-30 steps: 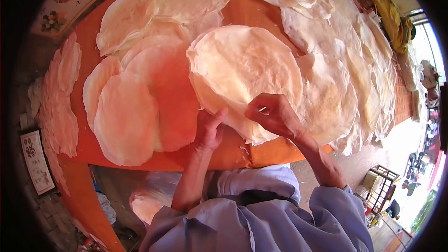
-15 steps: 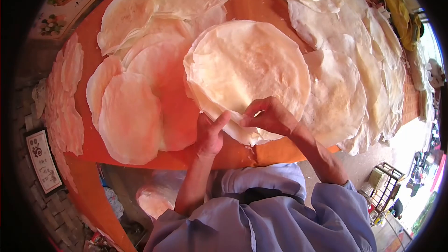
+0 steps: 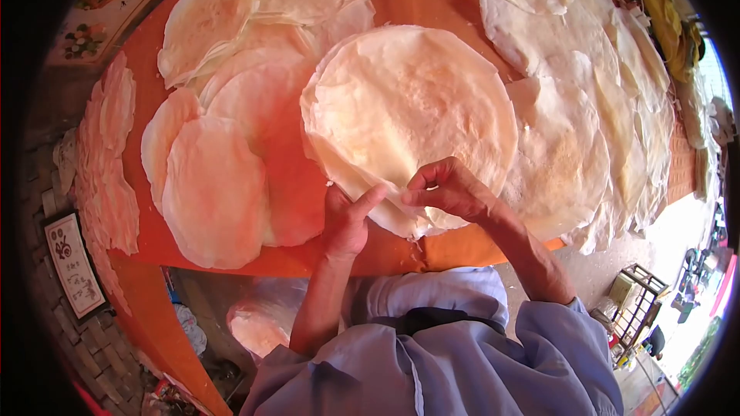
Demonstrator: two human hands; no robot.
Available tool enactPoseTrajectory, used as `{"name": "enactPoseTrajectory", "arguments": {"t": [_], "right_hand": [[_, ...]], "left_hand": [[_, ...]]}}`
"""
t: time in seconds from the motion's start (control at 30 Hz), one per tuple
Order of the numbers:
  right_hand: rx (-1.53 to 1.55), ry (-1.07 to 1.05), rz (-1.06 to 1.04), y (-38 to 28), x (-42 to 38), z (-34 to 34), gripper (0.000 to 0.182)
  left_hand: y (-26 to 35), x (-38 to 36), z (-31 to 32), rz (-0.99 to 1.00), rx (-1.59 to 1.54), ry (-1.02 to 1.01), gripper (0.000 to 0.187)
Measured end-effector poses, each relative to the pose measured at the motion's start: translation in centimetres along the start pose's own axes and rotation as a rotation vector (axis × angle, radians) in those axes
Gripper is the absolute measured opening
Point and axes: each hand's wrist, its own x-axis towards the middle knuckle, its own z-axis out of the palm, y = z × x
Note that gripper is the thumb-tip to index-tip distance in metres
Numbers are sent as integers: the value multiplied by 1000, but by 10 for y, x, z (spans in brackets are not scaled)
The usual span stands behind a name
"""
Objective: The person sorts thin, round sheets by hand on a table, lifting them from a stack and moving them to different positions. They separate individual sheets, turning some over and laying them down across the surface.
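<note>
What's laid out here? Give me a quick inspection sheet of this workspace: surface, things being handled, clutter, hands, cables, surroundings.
Surface: orange table, mostly covered.
Job's things: stack of thin round pale wrappers at the near edge.
Clutter: more pale round sheets overlapping to the left and right; others hang at the table's left side.
Hands: left hand touches the stack's near edge, thumb raised; right hand pinches the edge of a sheet.
Cables: nothing seen.
Surroundings: framed sign leaning by a brick wall, metal rack on the ground at right.
</note>
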Motion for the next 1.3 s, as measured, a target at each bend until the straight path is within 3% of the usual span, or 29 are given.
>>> {"name": "enactPoseTrajectory", "arguments": {"t": [0.1,0.23,0.33,0.43,0.5,0.57,0.6,0.63,0.7,0.83,0.87,0.93,1.0,1.13,1.2,1.23,1.27,1.3], "right_hand": [[-77,5,2,-3,0,1,18],[-126,19,-4,5,4,3,17],[18,4,14,1,2,0,18],[-36,145,14,-4,-2,-1,17],[-296,310,-209,10,4,9,18],[-562,414,-406,4,-3,28,25],[-743,453,-647,6,-1,39,28],[-942,309,-562,7,2,43,27],[-1059,331,-492,5,11,36,22],[-294,347,-473,-58,-21,-39,8],[-155,422,-439,-77,-30,-61,9],[-196,555,-599,-98,-45,-115,6],[-299,646,-700,-110,-63,-172,12],[-433,794,-500,-116,-104,-267,25],[-869,1236,-462,-77,-97,-320,33],[-1088,1451,-435,-68,-91,-331,38],[-1260,1522,-295,-79,-97,-279,49],[-1278,1508,-332,-78,-94,-240,51]], "left_hand": [[3,-3,5,36,-97,-26,45],[-2,-3,5,64,18,-20,42],[-6,-4,1,27,-6,11,42],[-4,-6,-2,24,-70,34,45],[-17,-5,-12,39,-36,133,48],[-23,-1,-21,-53,-63,97,44],[-24,1,-13,-70,-124,183,44],[-22,2,-8,-89,-175,275,44],[-26,-2,-20,-32,-132,212,48],[-14,-21,-59,-26,-175,208,53],[-15,-26,-79,-29,-154,212,53],[-23,-31,-117,-31,-109,220,53],[-12,-37,-105,-31,-48,265,53],[-13,-46,-100,-49,-17,269,55],[-11,-51,-105,-68,-145,195,56],[-10,-52,-107,-74,-207,159,57],[-9,-54,-107,-45,-218,122,57],[-8,-58,-105,-20,-225,86,58]]}}
